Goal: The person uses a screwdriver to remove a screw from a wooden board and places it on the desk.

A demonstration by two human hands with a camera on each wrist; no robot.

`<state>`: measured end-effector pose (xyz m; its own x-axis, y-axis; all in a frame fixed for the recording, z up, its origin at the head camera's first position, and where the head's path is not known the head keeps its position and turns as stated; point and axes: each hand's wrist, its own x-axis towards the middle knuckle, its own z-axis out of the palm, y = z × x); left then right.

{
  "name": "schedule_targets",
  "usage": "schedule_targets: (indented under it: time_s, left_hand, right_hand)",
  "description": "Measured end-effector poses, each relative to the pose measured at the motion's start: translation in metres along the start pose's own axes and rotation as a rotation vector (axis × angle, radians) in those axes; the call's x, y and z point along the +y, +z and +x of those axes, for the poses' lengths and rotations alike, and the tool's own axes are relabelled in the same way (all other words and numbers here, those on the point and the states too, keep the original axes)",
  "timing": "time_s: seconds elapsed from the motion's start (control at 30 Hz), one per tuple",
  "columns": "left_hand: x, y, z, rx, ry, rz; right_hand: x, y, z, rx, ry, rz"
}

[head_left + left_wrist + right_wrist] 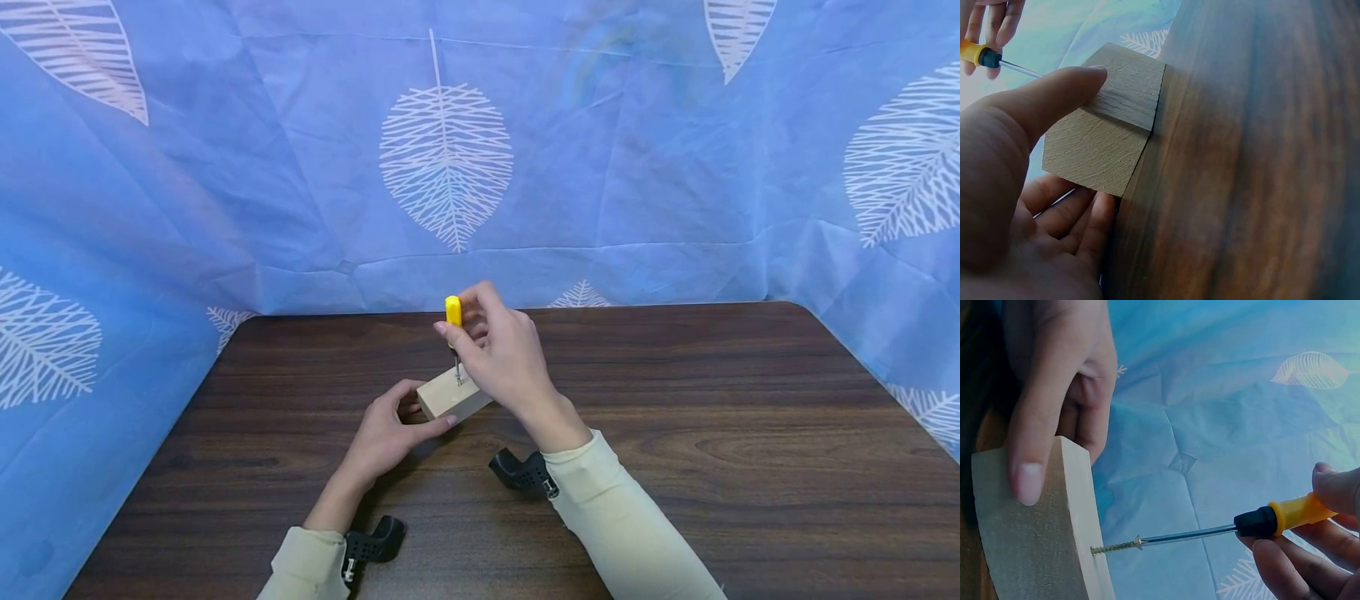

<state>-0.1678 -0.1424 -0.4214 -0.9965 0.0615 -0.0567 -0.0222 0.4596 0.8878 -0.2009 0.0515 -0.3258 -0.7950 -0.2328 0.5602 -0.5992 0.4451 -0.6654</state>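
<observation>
A pale wooden block lies on the dark table, and my left hand grips its near end, thumb along one side and fingers round the other. From the block's top face a screw stands up, its tip in the wood and most of its thread showing. My right hand holds a screwdriver by its yellow handle, between thumb and fingers. The shaft points down in line with the screw, its tip at the screw head. In the left wrist view, the thumb hides where screw and block meet.
The dark wood-grain table spreads around the block. Behind it hangs a blue cloth with white leaf prints. Black wrist mounts stick out from both sleeves, low over the tabletop.
</observation>
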Motion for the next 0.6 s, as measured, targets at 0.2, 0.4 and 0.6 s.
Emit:
schedule_targets:
  time_s: [0.2,0.4,0.6]
  left_hand:
    - [0.0000,-0.0012,0.0006,-0.003,-0.001,-0.001]
    - [-0.0009,-0.0012,0.0008,0.003,-0.003,0.005]
    - [0.0003,-0.0004,0.0010,-0.001,-0.008,0.003]
  right_hand:
    - [-0.0029,-0.0021,0.0014,-0.040,-0.018,-0.010]
    - [-0.0045,-0.0033,0.0016,-0.084,0.014,-0.013]
    - [-0.0026,-0.0021,0.0008,-0.057,0.040,0.019]
